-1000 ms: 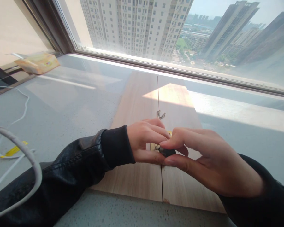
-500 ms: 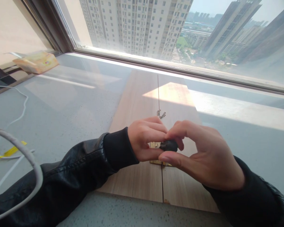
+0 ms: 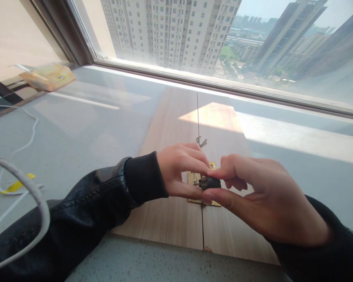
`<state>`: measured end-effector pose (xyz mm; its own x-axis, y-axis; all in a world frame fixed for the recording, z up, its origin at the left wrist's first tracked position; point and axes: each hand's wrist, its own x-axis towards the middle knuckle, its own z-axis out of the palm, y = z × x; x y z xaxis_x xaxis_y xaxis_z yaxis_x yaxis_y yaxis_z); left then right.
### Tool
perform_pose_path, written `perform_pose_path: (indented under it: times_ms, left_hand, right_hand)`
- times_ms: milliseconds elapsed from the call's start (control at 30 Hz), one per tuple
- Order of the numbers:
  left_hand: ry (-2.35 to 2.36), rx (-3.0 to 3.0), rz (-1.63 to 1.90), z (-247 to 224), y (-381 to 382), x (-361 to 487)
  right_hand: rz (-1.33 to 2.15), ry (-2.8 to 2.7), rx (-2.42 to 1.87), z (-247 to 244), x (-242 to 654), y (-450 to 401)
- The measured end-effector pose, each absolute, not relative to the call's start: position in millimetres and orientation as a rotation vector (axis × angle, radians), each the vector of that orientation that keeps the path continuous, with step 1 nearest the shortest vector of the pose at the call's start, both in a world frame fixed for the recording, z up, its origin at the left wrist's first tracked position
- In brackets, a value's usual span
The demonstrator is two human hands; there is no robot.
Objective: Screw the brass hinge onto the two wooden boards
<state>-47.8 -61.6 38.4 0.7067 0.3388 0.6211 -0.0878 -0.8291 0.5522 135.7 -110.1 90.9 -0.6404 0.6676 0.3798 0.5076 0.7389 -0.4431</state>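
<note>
Both hands meet over a brass hinge that lies across the seam between two light wooden boards. A short dark tool, perhaps a stubby screwdriver, lies sideways above the hinge, its narrow end pointing left. The thumb and index finger of my right hand pinch it. My left hand reaches in from the left, its index finger and thumb closed round the tool's narrow end. Several small screws lie on the boards beyond the hinge.
The boards rest on a speckled pale sill below a large window. A white cable loops at the left, near a yellow tag. An orange-and-white packet sits at the back left.
My right hand has shifted right and its other fingers show more. My left hand has moved slightly, and more of the hinge shows between the hands.
</note>
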Motion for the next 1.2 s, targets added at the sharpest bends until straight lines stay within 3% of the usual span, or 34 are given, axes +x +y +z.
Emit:
perform_pose_path:
  times_ms: [200,433,567,800,1100,1200]
  left_hand:
    - [0.251,2.381,1.145,39.1,-63.8,-48.3]
    - [0.127,2.247,0.97,37.5,-60.1,-47.2]
    - [0.017,2.154,0.945,34.8,-57.0,-44.7]
    - [0.011,2.158,0.892,35.7,-59.1,-46.4]
    - [0.276,2.34,1.061,41.1,-64.5,-49.5]
    - [0.231,2.263,1.081,37.7,-64.8,-48.1]
  right_hand:
    - [0.196,-2.341,-0.961,83.4,130.9,-110.9]
    - [0.802,-2.377,-0.768,92.9,135.5,-104.5]
    - [0.927,-2.425,-0.689,96.7,136.8,-101.7]
    - [0.835,-2.417,-0.795,92.5,133.6,-112.1]
    - [0.271,-2.281,-0.982,76.9,122.5,-116.9]
    - [0.316,-2.239,-0.982,78.6,122.2,-115.1]
